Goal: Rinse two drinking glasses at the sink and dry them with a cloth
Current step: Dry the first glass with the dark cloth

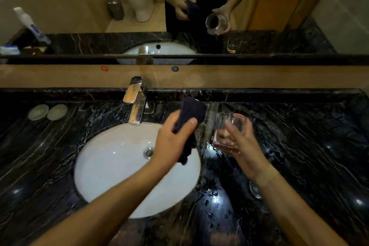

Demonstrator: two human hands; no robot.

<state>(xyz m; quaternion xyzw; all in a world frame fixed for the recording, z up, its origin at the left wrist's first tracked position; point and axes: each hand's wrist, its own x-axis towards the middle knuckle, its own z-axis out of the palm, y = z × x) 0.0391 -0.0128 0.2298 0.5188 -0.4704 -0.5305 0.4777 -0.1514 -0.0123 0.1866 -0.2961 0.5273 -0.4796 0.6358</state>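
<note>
Far left of the black marble bench: two pale round discs side by side near the back edge. Next right, chrome lever faucet stands behind the white oval sink basin, metal drain visible in the bowl.

Left hand is over the right rim of the basin, fingers and thumb curled round a dark navy cloth; one end of the cloth sticks up above the hand, the other hangs below it over the basin.

Just right of the cloth, apart from it: clear short drinking glass, held above the wet bench, tilted slightly, mouth up. Right hand grips it, fingers wrapped round the near side and base.

Water drops and glare on the bench between the forearms. A second glass shows only partly, by the right forearm, blurred.

Above, the mirror reflects both hands, cloth and glass.
</note>
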